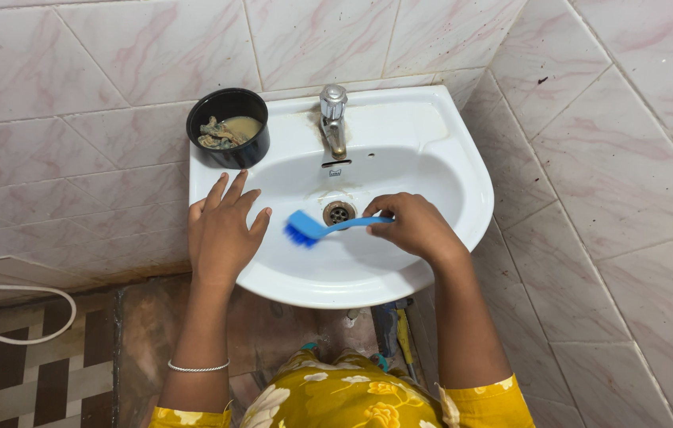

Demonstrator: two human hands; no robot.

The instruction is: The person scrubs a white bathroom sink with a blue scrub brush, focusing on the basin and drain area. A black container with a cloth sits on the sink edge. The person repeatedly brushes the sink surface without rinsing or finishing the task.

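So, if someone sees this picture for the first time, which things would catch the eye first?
Probably the bright blue plastic brush, held by the right hand with its bristles down inside the white ceramic wall sink, near the drain. Next, the left hand resting flat on the sink's left rim. Behind it, a round black bowl with murky liquid stands on the back left corner.

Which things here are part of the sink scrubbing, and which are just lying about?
In use:
right hand holding the blue brush
left hand resting on the white sink rim
drain beside the bristles

Lying about:
black bowl of murky liquid on the sink ledge
tap
white hose on the floor
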